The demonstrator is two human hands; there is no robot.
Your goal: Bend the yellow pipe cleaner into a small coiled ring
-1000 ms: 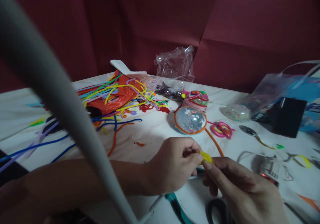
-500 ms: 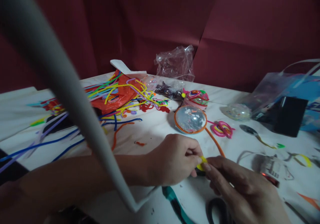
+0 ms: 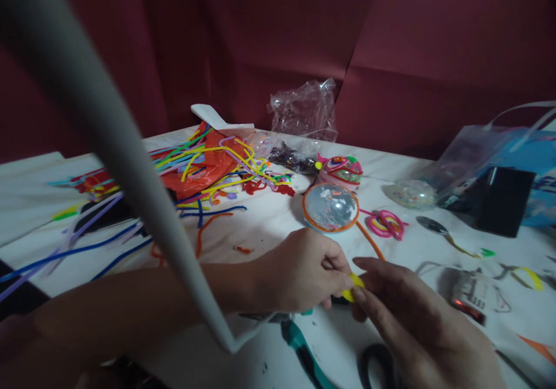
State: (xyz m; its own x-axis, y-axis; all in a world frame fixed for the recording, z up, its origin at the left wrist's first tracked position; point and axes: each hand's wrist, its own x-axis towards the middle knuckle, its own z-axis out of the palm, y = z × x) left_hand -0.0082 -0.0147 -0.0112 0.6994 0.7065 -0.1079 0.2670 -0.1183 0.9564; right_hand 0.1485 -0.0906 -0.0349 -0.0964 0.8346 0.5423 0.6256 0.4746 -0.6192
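Yellow pipe cleaner piece [image 3: 353,287], short and bent, sits pinched between both hands just above the near edge of the table [image 3: 278,227]. Left hand [image 3: 299,273] closes thumb and forefinger on its left end; right hand [image 3: 408,314] closes fingertips on its right end; the two hands nearly touch. Directly below them on the table lie a teal-handled tool [image 3: 304,351] and black scissor handles [image 3: 377,363], partly covered by the right hand. Just beyond the hands rests a clear dome ringed with orange pipe cleaner [image 3: 330,206], an orange strand [image 3: 369,241] trailing from it toward the hands. Beside the dome: a pink and yellow coil [image 3: 384,225] to the right, a second decorated ball [image 3: 343,171] behind. Toward the far left corner, a loose heap of coloured pipe cleaners [image 3: 217,172] spreads over an orange bag [image 3: 195,172]. Crumpled clear plastic bag [image 3: 306,111] stands at the far edge. Toward the right edge, a black box [image 3: 504,201] leans against a clear and blue bag [image 3: 521,157]. A blurred grey bar [image 3: 108,146], close to the camera, crosses the left half of the view and hides part of the left forearm and the table.
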